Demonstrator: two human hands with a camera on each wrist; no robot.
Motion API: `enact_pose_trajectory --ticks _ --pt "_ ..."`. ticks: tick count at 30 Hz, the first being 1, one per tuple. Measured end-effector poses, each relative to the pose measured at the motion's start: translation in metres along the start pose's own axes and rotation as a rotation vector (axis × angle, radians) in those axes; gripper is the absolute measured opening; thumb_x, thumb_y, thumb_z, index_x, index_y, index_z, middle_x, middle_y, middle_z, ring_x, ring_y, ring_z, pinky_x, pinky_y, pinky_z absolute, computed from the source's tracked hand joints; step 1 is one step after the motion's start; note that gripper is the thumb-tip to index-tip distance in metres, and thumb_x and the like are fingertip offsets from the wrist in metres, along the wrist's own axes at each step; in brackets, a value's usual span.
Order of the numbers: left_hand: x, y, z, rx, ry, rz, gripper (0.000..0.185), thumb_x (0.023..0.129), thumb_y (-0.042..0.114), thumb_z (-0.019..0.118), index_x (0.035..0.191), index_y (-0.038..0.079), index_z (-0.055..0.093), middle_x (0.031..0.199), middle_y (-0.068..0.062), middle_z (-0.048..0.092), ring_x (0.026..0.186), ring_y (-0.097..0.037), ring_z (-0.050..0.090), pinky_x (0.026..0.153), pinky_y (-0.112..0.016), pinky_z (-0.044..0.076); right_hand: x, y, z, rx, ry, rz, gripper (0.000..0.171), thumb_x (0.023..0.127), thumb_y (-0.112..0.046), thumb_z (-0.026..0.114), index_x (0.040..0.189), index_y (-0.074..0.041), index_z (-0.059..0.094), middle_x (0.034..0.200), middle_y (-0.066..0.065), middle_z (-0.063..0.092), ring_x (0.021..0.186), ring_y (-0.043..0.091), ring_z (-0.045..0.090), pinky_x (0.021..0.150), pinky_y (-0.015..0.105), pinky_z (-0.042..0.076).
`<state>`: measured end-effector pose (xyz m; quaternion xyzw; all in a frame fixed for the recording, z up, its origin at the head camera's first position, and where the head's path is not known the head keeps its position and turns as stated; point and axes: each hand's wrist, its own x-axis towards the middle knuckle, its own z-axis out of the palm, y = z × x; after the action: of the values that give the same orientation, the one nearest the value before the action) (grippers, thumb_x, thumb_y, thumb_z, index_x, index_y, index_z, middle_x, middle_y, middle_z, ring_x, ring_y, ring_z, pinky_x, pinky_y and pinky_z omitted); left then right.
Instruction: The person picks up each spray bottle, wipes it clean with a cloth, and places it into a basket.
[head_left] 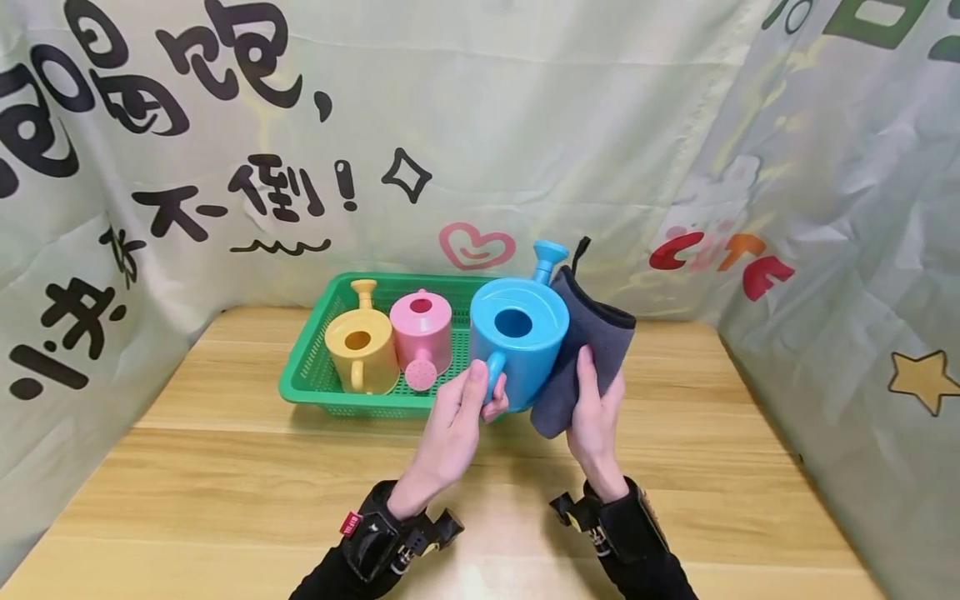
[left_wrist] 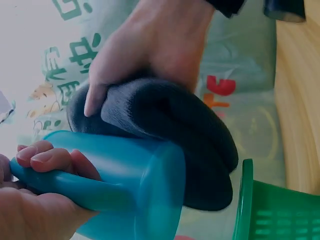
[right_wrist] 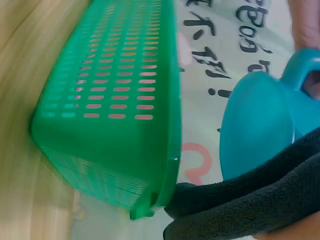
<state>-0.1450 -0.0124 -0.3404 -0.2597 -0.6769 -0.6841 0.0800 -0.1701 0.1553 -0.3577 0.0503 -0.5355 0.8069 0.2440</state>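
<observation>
My left hand (head_left: pixel 448 429) grips the handle of a blue watering can (head_left: pixel 528 367) and holds it up at the right part of the basket. In the left wrist view the fingers curl round that blue handle (left_wrist: pixel 75 190). A folded dark grey cloth (head_left: pixel 592 350) with a black edge and loop is in my right hand (head_left: pixel 597 421), which presses it against the can's right side. The thumb lies on the cloth's near face; the other fingers are mostly hidden behind it. In the right wrist view the cloth (right_wrist: pixel 250 200) touches the can near its base.
A green plastic basket (head_left: pixel 300 379) stands on the wooden table (head_left: pixel 247 492) behind the hands. Inside it are a yellow watering can (head_left: pixel 367 354) and a pink watering can (head_left: pixel 427 329). A printed curtain (head_left: pixel 570 125) hangs behind and along both sides of the table.
</observation>
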Motion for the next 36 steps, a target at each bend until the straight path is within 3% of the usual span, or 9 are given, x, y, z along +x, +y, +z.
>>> enact_pose_trajectory --ticks 3,7,12,19,24,27,31,36 --pt "-0.002 0.0 0.0 0.029 -0.012 0.009 0.045 0.112 0.025 0.025 0.083 0.0 0.049 0.07 -0.006 0.042 0.067 -0.024 0.046 0.071 -0.023 0.04 -0.004 0.002 0.001 0.005 -0.077 0.03 0.03 0.106 -0.027 0.046 0.133 -0.014 0.051 0.122 -0.006 0.059 0.112 0.009 0.056 0.1 0.021 0.045" --pt "-0.003 0.0 0.0 0.046 -0.025 0.005 0.044 0.112 0.023 0.026 0.081 0.002 0.049 0.069 -0.004 0.042 0.066 -0.023 0.045 0.07 -0.023 0.039 -0.005 0.002 -0.001 0.007 -0.114 0.031 0.032 0.106 -0.027 0.043 0.134 -0.015 0.051 0.124 -0.006 0.059 0.114 0.009 0.055 0.102 0.021 0.043" --pt "-0.005 0.0 0.001 0.025 -0.037 -0.012 0.046 0.112 0.024 0.027 0.077 0.001 0.046 0.067 -0.002 0.04 0.063 -0.018 0.042 0.067 -0.02 0.036 -0.012 0.003 0.0 -0.077 -0.187 -0.097 0.037 0.103 -0.019 0.044 0.138 -0.007 0.05 0.126 -0.006 0.061 0.116 0.009 0.056 0.105 0.021 0.043" --pt "-0.007 0.0 0.002 0.034 -0.01 0.014 0.05 0.111 0.026 0.035 0.067 0.003 0.042 0.06 -0.006 0.036 0.058 -0.025 0.041 0.062 -0.021 0.034 -0.023 0.004 0.004 -0.217 -0.268 -0.299 0.044 0.1 -0.009 0.043 0.142 0.006 0.043 0.132 -0.011 0.058 0.121 0.005 0.054 0.109 0.017 0.04" --pt "-0.008 0.0 0.001 0.069 0.005 0.01 0.049 0.109 0.028 0.042 0.067 0.004 0.048 0.06 -0.006 0.041 0.06 -0.025 0.046 0.062 -0.022 0.038 -0.027 0.011 0.006 -0.242 -0.284 -0.353 0.047 0.099 -0.009 0.043 0.144 0.006 0.038 0.135 -0.011 0.054 0.124 0.005 0.051 0.112 0.017 0.037" --pt "-0.008 -0.001 0.002 0.06 0.017 0.026 0.049 0.109 0.025 0.042 0.067 0.003 0.048 0.06 -0.005 0.041 0.059 -0.022 0.046 0.061 -0.022 0.037 -0.029 0.017 0.007 -0.258 -0.303 -0.382 0.049 0.1 -0.013 0.042 0.145 0.003 0.036 0.137 -0.012 0.051 0.125 0.005 0.049 0.113 0.017 0.035" --pt "-0.006 -0.001 0.003 0.008 0.038 0.051 0.049 0.11 0.022 0.039 0.065 0.002 0.043 0.059 -0.009 0.036 0.055 -0.015 0.04 0.057 -0.021 0.034 -0.031 0.026 0.008 -0.296 -0.36 -0.446 0.053 0.102 -0.03 0.043 0.139 0.009 0.04 0.132 -0.013 0.053 0.119 0.003 0.051 0.11 0.017 0.037" --pt "-0.006 0.0 0.007 -0.021 0.068 0.054 0.049 0.111 0.02 0.036 0.065 0.002 0.039 0.059 -0.009 0.033 0.056 -0.006 0.038 0.056 -0.02 0.032 -0.035 0.034 0.01 -0.38 -0.395 -0.504 0.071 0.101 -0.051 0.04 0.129 0.015 0.045 0.122 -0.001 0.058 0.112 0.004 0.053 0.105 0.017 0.039"
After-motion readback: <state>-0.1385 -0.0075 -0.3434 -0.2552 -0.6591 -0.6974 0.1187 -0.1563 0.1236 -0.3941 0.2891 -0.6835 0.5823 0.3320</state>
